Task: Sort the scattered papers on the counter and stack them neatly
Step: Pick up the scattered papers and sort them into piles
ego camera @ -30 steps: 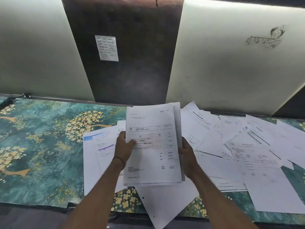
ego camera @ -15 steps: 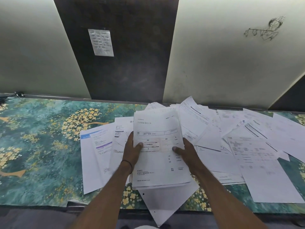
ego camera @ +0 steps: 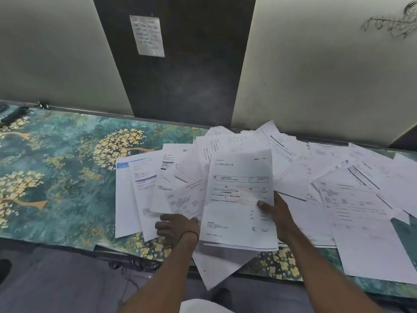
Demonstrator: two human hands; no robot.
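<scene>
Nearest, a blank sheet (ego camera: 216,265) hangs over the front edge of the surface (ego camera: 56,168), just below both hands. The right hand (ego camera: 278,219) grips the stack of papers (ego camera: 237,177) at its right edge, with the thumb on the top page and the other fingers hidden beneath. The stack is slightly tilted, and its lower edge lies over the blank sheet. The left hand (ego camera: 176,231) (a thin dark band on its wrist) sits knuckles-up just left of the stack. Its fingers (ego camera: 161,225) curl over the lower ends of some fanned sheets (ego camera: 171,177); whether they pinch one I cannot tell. Left of those fingers lies a blue-headed sheet (ego camera: 125,195). Right of the right hand's fingers, scattered papers (ego camera: 361,199) overlap across the surface as far as the wall. Beyond, a small note (ego camera: 147,36) hangs on a dark panel (ego camera: 191,86).
</scene>
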